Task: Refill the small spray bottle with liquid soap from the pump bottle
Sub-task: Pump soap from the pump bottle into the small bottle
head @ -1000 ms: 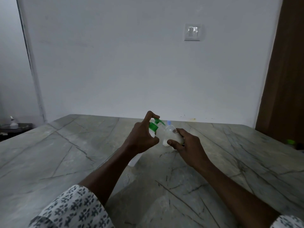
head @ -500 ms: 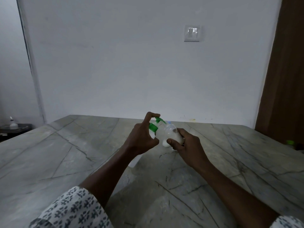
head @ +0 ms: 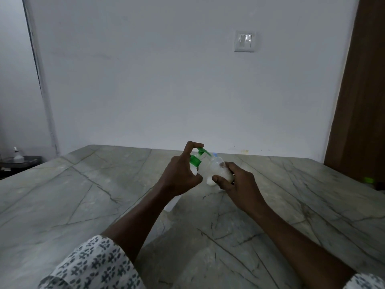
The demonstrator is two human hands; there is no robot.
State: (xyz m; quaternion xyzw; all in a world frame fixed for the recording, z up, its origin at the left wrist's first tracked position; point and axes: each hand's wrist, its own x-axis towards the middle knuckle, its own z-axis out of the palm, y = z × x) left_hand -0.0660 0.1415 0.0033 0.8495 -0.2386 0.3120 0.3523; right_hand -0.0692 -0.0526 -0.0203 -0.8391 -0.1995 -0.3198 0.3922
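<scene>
My left hand grips a pump bottle with a green pump head, index finger curled over the top of the pump; most of its white body is hidden behind the hand. The green nozzle points right, at the mouth of a small translucent bottle with whitish liquid in its lower part. My right hand holds that small bottle tilted toward the nozzle, fingers and thumb around its lower half. Both are held above the marble table. A bit of blue shows at the small bottle's neck.
A white wall with a light switch stands behind the table. A brown wooden door is at the right, with a small green item near its foot. At far left a dark side surface carries a small white bottle.
Both hands and the two bottles have stayed almost in place; the left index finger remains on the pump head, with only a slight upward shift.
</scene>
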